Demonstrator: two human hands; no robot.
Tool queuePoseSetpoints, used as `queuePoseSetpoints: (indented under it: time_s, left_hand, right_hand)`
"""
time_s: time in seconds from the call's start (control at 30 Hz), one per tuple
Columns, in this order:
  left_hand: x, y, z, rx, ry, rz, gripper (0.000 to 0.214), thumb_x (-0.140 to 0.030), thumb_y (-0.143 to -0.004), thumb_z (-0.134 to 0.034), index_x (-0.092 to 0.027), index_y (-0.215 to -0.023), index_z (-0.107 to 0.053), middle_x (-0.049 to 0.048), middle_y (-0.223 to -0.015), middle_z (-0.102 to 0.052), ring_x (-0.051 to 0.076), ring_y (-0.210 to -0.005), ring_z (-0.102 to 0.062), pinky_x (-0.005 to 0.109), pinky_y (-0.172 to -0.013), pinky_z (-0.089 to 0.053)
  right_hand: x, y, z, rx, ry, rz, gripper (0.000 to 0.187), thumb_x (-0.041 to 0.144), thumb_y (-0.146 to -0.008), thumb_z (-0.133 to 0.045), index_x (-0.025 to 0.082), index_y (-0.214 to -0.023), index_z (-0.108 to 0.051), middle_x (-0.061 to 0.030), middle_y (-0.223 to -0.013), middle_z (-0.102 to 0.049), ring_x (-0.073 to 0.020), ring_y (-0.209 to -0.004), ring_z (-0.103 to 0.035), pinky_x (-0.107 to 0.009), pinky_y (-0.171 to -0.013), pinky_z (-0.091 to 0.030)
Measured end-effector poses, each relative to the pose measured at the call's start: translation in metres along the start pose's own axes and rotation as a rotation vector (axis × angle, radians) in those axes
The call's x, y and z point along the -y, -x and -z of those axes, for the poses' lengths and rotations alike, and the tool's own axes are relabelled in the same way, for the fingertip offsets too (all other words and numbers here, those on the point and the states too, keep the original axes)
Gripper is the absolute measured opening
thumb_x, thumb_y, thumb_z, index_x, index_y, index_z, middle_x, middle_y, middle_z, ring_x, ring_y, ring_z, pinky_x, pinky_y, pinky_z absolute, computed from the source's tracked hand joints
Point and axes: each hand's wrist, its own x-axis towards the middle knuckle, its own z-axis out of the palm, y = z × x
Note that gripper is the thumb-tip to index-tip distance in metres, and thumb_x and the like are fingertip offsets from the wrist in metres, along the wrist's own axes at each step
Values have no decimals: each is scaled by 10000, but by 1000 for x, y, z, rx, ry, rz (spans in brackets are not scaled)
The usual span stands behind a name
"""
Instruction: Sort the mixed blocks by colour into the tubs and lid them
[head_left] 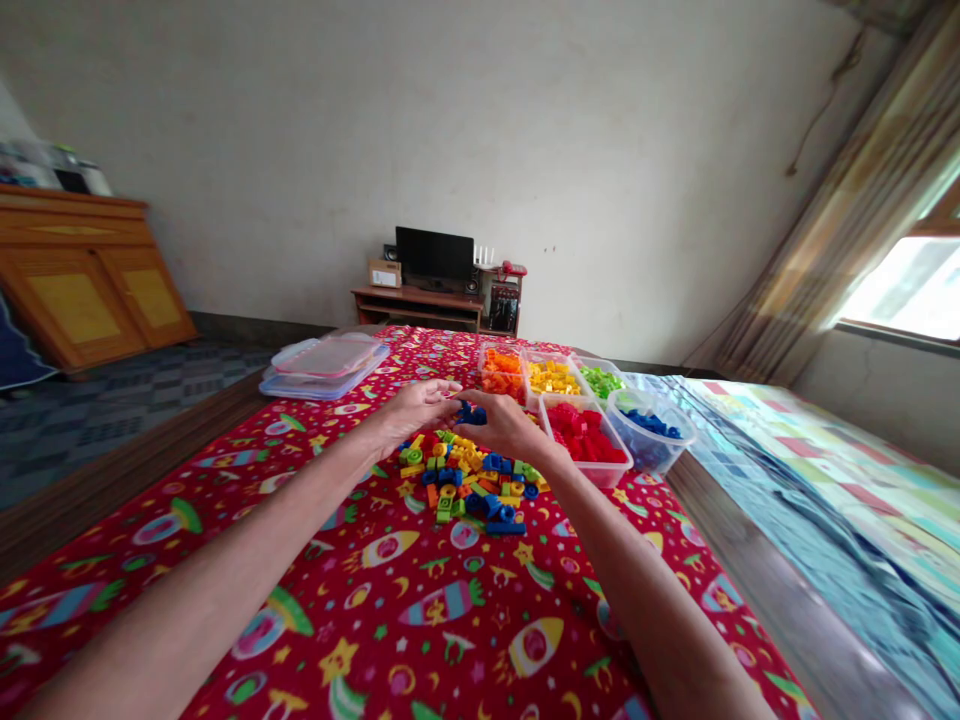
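My right hand is curled around several blue toy building blocks, above the far part of a loose pile. My left hand is beside it, fingers stretched toward the right hand and the tips close to the blue blocks. No block shows in the left hand. Below both hands, a mixed pile of building blocks in yellow, blue, green, orange and red lies on the red patterned cloth.
Right of the pile stand clear containers of sorted blocks: orange, yellow, green, red and blue. Stacked plastic lids lie at the left. A bed adjoins the right side.
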Motion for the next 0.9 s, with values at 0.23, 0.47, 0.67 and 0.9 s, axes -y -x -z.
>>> queuePoseSetpoints:
  time_s: [0.23,0.47,0.67,0.9]
  left_hand:
    - [-5,7,-3,3,-22,28,437,-471,-694,-724,-157,-986,-639,16,-782,-681,119,-690,-623,235,-677,-489]
    - [-7,8,2,37,-214,-21,461,-510,-735,-632,-167,-1043,-635,45,-870,-705,165,-755,-642,271,-667,-508]
    - [-1,3,2,63,-293,-61,364,-416,-785,-581,-137,-1015,-620,51,-867,-696,154,-743,-621,263,-672,-501]
    - [0,2,5,64,-276,-44,309,-348,-820,-555,-125,-1026,-614,55,-885,-694,139,-731,-606,251,-675,-497]
  right_hand:
    - [-9,-2,-1,-96,9,3,380,305,-785,-615,181,-1144,-643,-31,-862,-696,-140,-772,-623,-217,-694,-423]
    - [-44,8,60,-387,176,-244,344,280,-752,-575,168,-1069,-650,1,-731,-641,-120,-650,-568,-225,-663,-413]
    - [-106,55,120,-564,525,-557,360,274,-767,-527,161,-1089,-641,-69,-825,-677,-194,-787,-607,-293,-733,-430]
    - [-124,80,133,-536,577,-809,437,342,-789,-552,137,-1172,-601,-157,-1111,-641,-255,-1046,-568,-354,-871,-419]
